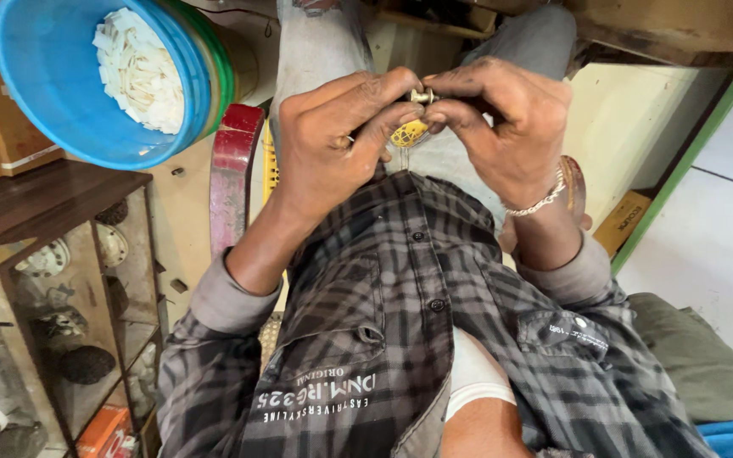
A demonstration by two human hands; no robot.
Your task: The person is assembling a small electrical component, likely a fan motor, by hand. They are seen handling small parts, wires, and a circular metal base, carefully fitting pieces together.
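Both hands meet over the person's lap: the left hand (332, 144) and the right hand (502, 127) pinch a small brass-coloured metal part (422, 96) between their fingers, closed narrowly on it. A yellow piece (409, 133) shows just below. A blue bucket (53, 93) of white chips (139, 69) stands well apart, beside a glass cabinet (69, 322).

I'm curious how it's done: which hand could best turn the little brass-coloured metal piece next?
Probably the right hand: its fingertips pinch the small brass-coloured metal piece from the side, while the left hand curls around the yellow rounded part below it, seemingly steadying it.
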